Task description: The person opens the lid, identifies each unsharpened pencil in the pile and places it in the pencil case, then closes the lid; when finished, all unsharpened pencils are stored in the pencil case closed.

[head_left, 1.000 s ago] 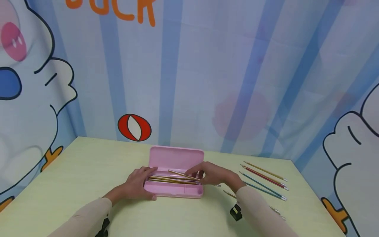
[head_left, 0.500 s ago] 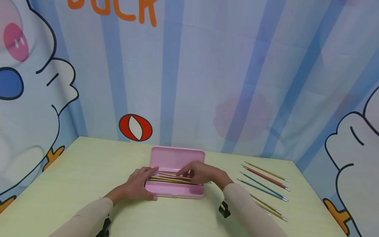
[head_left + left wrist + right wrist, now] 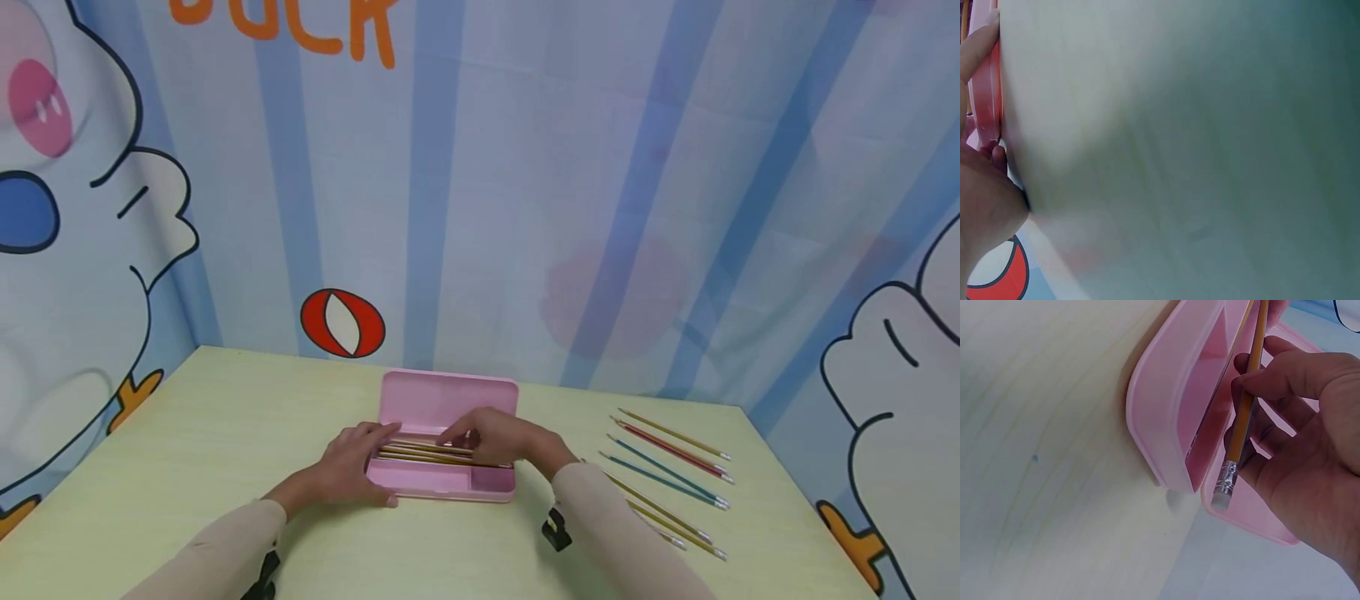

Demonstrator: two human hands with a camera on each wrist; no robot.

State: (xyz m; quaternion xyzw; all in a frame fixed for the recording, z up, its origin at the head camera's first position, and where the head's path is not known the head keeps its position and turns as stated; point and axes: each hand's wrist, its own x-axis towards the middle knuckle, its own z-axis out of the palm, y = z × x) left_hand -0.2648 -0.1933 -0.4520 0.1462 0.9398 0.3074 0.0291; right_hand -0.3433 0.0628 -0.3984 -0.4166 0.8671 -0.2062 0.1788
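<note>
A pink pencil case [image 3: 420, 479] lies with its lid raised at the middle of the table, several gold-yellow pencils [image 3: 423, 454] lengthwise inside. My left hand [image 3: 345, 467] grips the case's left end, thumb at the front and fingers toward the hinge. The left wrist view has that hand [image 3: 985, 200] against the case wall [image 3: 986, 94]. Above the case's right part, my right hand [image 3: 495, 437] pinches a yellow pencil. Seen from the right wrist, thumb and fingertips hold that pencil [image 3: 1244, 419] along its shaft, its white eraser end pointing out past the case rim.
To the right on the pale table [image 3: 225, 408] lie a separate yellow pencil [image 3: 675, 433], red pencils [image 3: 667, 448], two teal pencils [image 3: 660, 479] and several more yellow pencils [image 3: 675, 525], partly hidden by the right sleeve. A patterned blue cloth [image 3: 495, 208] stands behind the table.
My right hand has moved left and into the case with the yellow pencil, which now lies more in line with the others. The left hand has stayed put.
</note>
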